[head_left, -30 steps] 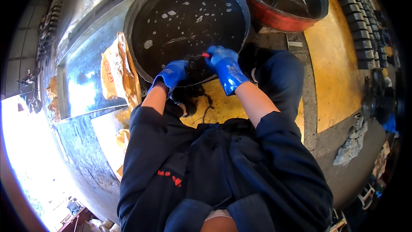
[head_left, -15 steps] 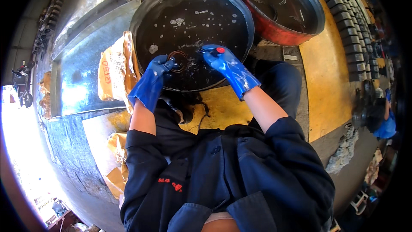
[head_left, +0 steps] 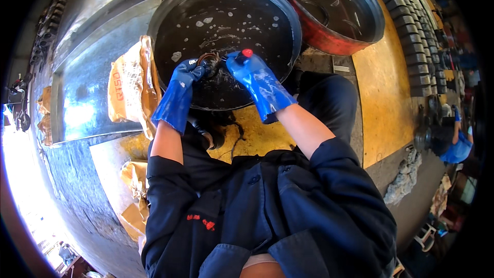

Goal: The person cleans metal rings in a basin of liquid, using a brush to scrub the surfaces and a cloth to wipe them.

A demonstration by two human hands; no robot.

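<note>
The left hand point(head_left: 189, 72) partly hides a ring point(head_left: 205, 56), the right hand point(head_left: 247, 67) covers most of a red-ended tool point(head_left: 247, 52), its tip indistinct; a distant co-worker point(head_left: 457, 149) appears blurred

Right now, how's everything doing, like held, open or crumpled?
Left hand, gloved, grip closed on a ring
Ring, held
Right hand, gloved, grip closed on a red-ended tool
Red-ended tool, held
Dark tub, open-topped, holding dark liquid
Red tub, open-topped
Paper bag, crumpled
</note>
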